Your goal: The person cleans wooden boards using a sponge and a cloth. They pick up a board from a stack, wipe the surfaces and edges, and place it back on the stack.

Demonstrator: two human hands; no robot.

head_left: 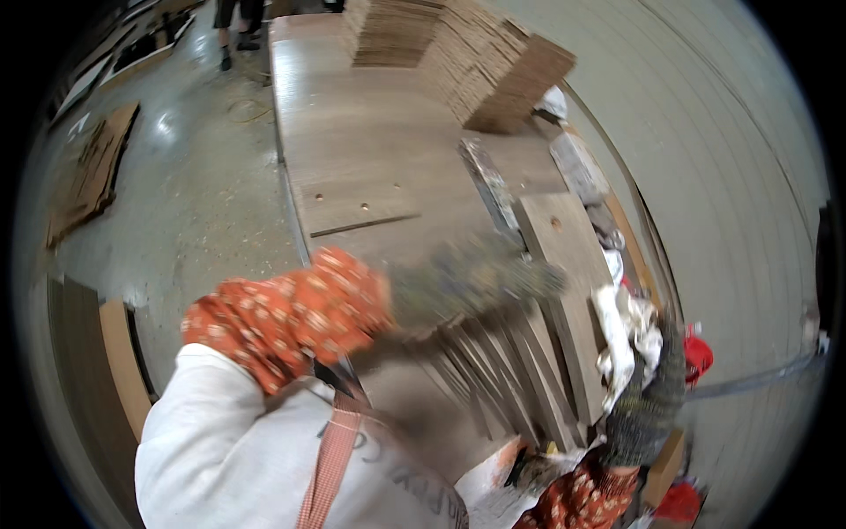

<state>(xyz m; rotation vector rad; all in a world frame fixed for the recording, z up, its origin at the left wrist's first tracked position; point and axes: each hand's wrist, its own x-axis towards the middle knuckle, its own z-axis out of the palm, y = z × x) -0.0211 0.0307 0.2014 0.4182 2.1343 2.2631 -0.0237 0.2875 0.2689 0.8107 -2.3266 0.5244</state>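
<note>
My left hand [476, 280], in a dark grey-green knit glove, stretches across the bench and is smeared by motion. Its fingertips overlap a wood-grain board [564, 251] with a round hole near its far end; whether they touch it I cannot tell. Below that hand, several narrow boards [493, 370] lean in a row. On the right, my right hand [648, 410], gloved alike, closes around a bunched white cloth [627, 331] beside the long board's edge. A flat panel [366, 210] with small round holes lies farther off on the bench.
Tall stacks of thin boards [507, 75] stand at the bench's far end. A wrapped strip [487, 181] and a white package [579, 167] lie on the right. Flattened cardboard [95, 172] is on the floor at left. A person's legs [231, 26] show at the far left.
</note>
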